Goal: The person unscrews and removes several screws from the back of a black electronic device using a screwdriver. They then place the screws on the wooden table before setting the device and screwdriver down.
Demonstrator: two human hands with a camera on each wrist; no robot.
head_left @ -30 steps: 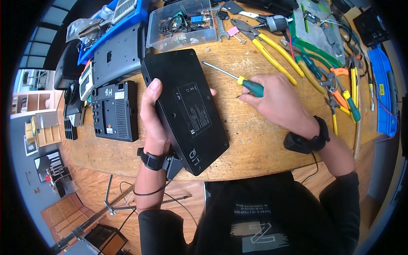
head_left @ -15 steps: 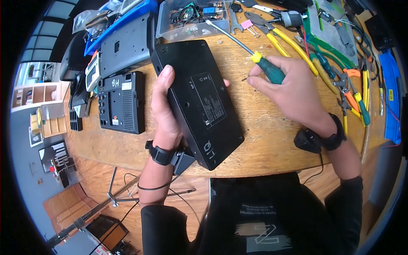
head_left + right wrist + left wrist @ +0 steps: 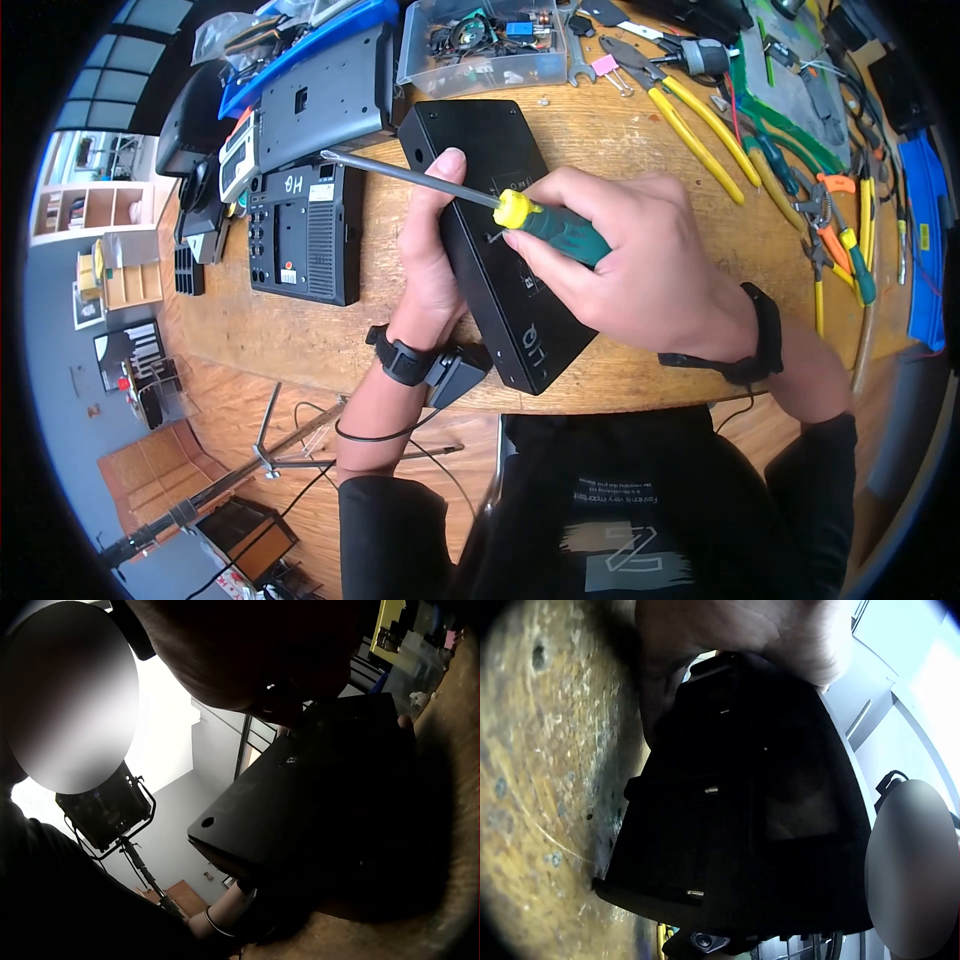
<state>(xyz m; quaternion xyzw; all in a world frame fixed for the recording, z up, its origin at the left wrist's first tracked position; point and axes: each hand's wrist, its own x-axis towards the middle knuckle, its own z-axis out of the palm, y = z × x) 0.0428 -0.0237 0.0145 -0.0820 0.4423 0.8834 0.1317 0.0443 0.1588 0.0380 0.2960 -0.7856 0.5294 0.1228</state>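
My left hand (image 3: 428, 245) grips a black rectangular electronic device (image 3: 535, 335) by its long side, thumb over the edge, tilted above the table. Its labelled back, with screw holes, faces up; in the left wrist view the dark other face of the device (image 3: 690, 847) shows. Over the back, my right hand (image 3: 650, 245) holds a screwdriver (image 3: 570, 238) with a green and yellow handle, its shaft pointing left, away from the holes. A small screw (image 3: 495, 238) is pinched at the right fingertips, right at a hole near the label, which the hand partly covers.
A similar black unit (image 3: 305, 235) lies at left, before a larger black panel (image 3: 325, 105). Behind stands a clear bin (image 3: 480, 75) of parts. Yellow-handled cutters (image 3: 700, 145), more pliers (image 3: 830, 235) and a green-edged mat (image 3: 790, 110) lie at right. The wooden table's front edge is near my body.
My right hand has moved left from beside the device to over its back, bringing the screwdriver and small screw along. My left hand keeps its grip on the device.
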